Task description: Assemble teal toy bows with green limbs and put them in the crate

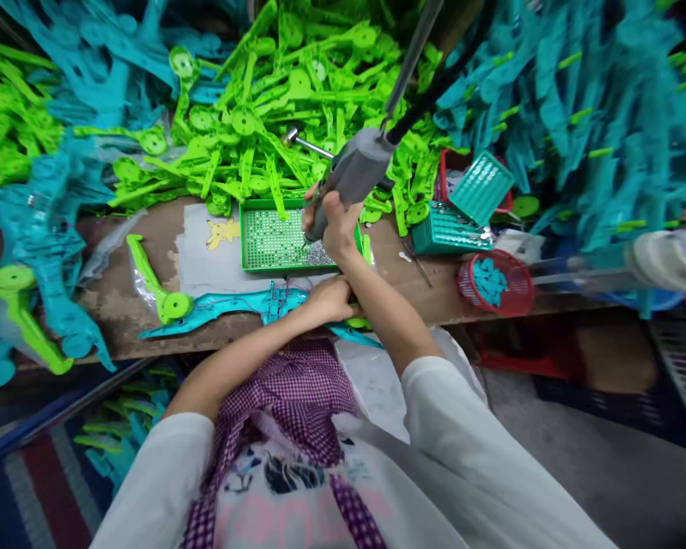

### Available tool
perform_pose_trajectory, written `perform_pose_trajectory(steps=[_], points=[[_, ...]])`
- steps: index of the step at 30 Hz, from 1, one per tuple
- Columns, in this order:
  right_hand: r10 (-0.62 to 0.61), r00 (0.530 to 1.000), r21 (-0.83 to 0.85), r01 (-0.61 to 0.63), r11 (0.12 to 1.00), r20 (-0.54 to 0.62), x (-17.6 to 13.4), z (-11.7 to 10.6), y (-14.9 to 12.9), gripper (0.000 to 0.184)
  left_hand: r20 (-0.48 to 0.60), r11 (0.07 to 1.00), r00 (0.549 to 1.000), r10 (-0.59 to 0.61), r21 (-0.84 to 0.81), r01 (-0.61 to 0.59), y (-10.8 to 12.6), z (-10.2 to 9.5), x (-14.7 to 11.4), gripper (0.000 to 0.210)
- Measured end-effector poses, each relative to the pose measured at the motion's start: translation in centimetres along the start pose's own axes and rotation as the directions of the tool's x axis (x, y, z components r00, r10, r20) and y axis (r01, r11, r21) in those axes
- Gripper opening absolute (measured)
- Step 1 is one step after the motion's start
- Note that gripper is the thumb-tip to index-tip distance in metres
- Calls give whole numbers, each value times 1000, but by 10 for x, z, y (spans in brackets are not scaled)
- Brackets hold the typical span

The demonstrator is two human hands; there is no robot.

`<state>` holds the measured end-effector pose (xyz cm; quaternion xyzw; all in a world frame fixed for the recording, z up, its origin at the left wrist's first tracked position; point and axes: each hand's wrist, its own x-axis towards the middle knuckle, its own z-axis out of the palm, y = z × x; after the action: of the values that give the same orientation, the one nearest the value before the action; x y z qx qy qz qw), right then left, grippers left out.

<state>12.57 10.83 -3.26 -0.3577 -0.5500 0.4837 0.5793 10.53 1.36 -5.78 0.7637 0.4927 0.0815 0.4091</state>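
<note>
Right hand (338,223): closed around grey cylindrical power screwdriver (359,171), tip at green perforated plastic tray (268,238) with small silver screws (321,255) | Left hand (328,300): on long blue plastic part (225,303), fingers partly hidden, grip cannot tell | Rightward of both: round red plastic basket (523,288), small blue pieces (488,280) inside

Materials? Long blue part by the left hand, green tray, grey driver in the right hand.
Long blue part: likely moulded plastic, smooth, slight sheen, even colour. Green tray: probably plastic too, given its uniform colour and regular grid of holes. Grey driver: smooth, matt-looking body; plastic or coated metal, can't tell.
</note>
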Motion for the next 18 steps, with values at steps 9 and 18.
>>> perform_pose_trajectory(steps=[9,18], points=[[-25,1000,-5,25,1000,16,4,-3,11,58,32,1000,999,-10,28,9,-1,1,8,47],[-71,997,-10,71,997,-6,7,-4,-3,63,48,1000,999,20,-4,-20,-4,1,10,43]])
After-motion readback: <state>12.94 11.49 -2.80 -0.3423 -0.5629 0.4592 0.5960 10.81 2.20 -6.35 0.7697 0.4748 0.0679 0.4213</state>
